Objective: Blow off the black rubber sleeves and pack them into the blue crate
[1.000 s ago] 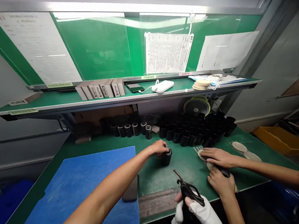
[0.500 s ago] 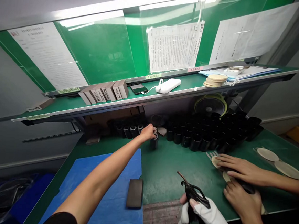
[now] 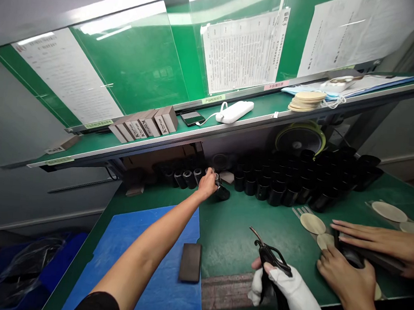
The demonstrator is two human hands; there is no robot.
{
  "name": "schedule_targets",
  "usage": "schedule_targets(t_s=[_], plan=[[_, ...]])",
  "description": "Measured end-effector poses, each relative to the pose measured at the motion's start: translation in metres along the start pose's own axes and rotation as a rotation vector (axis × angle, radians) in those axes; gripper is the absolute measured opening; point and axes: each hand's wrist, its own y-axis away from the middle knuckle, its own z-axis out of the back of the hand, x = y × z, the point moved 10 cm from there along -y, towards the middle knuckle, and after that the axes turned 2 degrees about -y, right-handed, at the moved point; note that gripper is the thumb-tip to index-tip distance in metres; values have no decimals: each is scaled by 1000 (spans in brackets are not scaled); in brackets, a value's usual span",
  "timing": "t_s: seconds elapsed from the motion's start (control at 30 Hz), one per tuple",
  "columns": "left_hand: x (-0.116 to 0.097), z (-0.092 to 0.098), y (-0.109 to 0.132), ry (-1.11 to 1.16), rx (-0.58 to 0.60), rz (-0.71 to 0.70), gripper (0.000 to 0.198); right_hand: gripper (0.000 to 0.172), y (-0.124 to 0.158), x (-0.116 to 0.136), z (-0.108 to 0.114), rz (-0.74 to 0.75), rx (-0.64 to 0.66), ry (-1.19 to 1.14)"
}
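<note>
My left hand reaches far across the bench, its fingers closed on a small black cylinder that leans over to the right. Beside it, to the left, stand several black cylinders with silvery rims. In a white glove with bare fingertips, my right hand grips a black air blow gun. Its thin bent nozzle points up and to the left over the green bench. A dark grey rectangular block lies on the blue mat between my arms.
At right, a co-worker's hands hold a black piece near round cream discs. Many black cups crowd the back right, before a fan. A shelf overhangs the bench, carrying small boxes and a white power bank.
The cylinder in my left hand has gone from upright to leaning right. My right hand keeps its hold on the blow gun. The co-worker's hands have shifted right, and the view has moved slightly.
</note>
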Motion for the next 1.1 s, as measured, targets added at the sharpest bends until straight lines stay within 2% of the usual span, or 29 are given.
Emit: schedule_targets(t_s=[0.03,0.1,0.17,0.33,0.4,0.47,0.6,0.7,0.83,0.97,1.1], plan=[[2,0,9,2,-7,-13,16,53,10,0,-35,-68,151,-141],[7,0,31,19,-25,-54,18,46,27,3,-91,-214,366,-414],[13,0,57,55,-60,-107,22,48,33,6,-124,-320,444,-573],[30,3,105,174,-185,-170,38,51,26,20,-157,-332,444,-559],[40,11,118,233,-251,-156,40,51,33,28,-164,-309,455,-520],[55,27,137,322,-356,-136,37,52,45,33,-173,-298,462,-467],[112,68,208,547,-606,-75,32,54,77,32,-207,-354,504,-321],[156,95,274,568,-700,-23,40,47,99,38,-255,-331,595,-185],[198,132,359,384,-763,-39,43,32,128,68,-328,-142,746,170],[248,163,442,117,-847,16,33,31,158,93,-378,-131,815,523],[302,178,514,-17,-914,165,30,32,185,107,-418,-217,892,609]])
